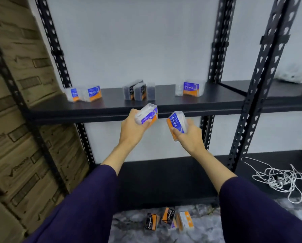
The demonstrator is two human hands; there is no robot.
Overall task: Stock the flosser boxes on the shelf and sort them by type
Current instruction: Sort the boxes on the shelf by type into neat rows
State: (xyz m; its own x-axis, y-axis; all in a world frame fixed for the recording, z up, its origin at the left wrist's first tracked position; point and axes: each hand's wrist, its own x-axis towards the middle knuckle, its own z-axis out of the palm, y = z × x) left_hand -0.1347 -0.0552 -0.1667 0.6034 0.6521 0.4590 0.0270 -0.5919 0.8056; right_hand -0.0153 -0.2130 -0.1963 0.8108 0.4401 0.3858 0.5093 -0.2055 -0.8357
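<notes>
A: What can you read on the boxes?

B: The left hand (132, 126) grips a clear box (147, 114) with a blue and orange label; the word is partly covered. The right hand (188, 135) is clamped on a box marked "Round" (177, 124). Both are held in front of the shelf (208, 102) edge.

A: And on the shelf?

B: At the left stand two "Round" boxes (84, 94), in the middle three dark boxes (138, 91), at the right one "Smooth" box (190, 88).

A: Is there room?

B: Yes, bare board lies between the groups and along the front edge. On the floor, "Charcoal" boxes (167, 217) lie below the lower shelf (164, 181), and a white cord (278, 179) lies at its right.
</notes>
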